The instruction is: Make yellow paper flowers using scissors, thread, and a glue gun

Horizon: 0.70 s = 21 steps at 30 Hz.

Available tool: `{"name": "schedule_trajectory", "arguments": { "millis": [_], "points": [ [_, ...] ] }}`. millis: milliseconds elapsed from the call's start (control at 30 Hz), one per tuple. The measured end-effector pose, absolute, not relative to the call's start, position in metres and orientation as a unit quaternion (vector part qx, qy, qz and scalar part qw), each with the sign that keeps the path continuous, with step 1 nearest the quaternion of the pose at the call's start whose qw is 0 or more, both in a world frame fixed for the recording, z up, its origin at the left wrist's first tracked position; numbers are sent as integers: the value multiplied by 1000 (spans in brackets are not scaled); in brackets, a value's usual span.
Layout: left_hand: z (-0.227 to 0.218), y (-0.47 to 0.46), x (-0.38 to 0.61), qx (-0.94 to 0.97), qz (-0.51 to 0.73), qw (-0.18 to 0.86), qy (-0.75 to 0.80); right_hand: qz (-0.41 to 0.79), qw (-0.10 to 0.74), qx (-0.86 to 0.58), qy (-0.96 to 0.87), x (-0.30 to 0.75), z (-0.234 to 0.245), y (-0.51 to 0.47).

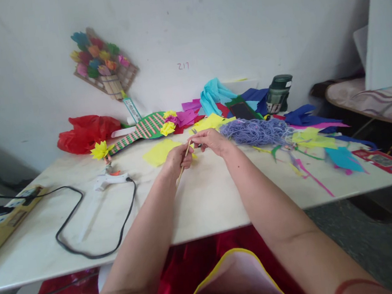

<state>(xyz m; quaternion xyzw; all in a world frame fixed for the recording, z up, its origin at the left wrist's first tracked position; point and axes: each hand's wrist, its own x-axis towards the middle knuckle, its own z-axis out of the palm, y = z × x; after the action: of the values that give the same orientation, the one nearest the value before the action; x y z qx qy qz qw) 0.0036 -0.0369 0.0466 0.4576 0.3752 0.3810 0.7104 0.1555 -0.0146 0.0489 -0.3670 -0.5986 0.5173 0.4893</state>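
My left hand (179, 159) is closed around a thin wooden stick (182, 171), which slants with its upper end toward my right hand. My right hand (211, 141) has its fingers pinched together at the stick's upper tip. Whatever it grips there is too small to make out, though a bit of grey shows beside the fingers. Yellow paper (161, 152) lies on the table just behind my left hand, and more yellow crepe paper (209, 122) sits behind my right. To the right of that hand is a tangled bundle of purple-blue string (258, 132).
A white glue gun (111, 180) with a black cord lies left, near a power strip (13, 217). Behind stand a green pipa-shaped craft (149, 126) with yellow flowers, red crepe paper (86, 133) and a dark green bottle (278, 94). Coloured paper scraps (344, 158) lie right.
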Motion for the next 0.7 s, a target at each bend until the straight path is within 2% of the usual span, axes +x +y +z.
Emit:
{"name": "schedule_trajectory", "arguments": {
  "millis": [700],
  "points": [
    [34,-34,3,547,455,623,325,503,486,-394,-596,157,47,-14]
  ]
}}
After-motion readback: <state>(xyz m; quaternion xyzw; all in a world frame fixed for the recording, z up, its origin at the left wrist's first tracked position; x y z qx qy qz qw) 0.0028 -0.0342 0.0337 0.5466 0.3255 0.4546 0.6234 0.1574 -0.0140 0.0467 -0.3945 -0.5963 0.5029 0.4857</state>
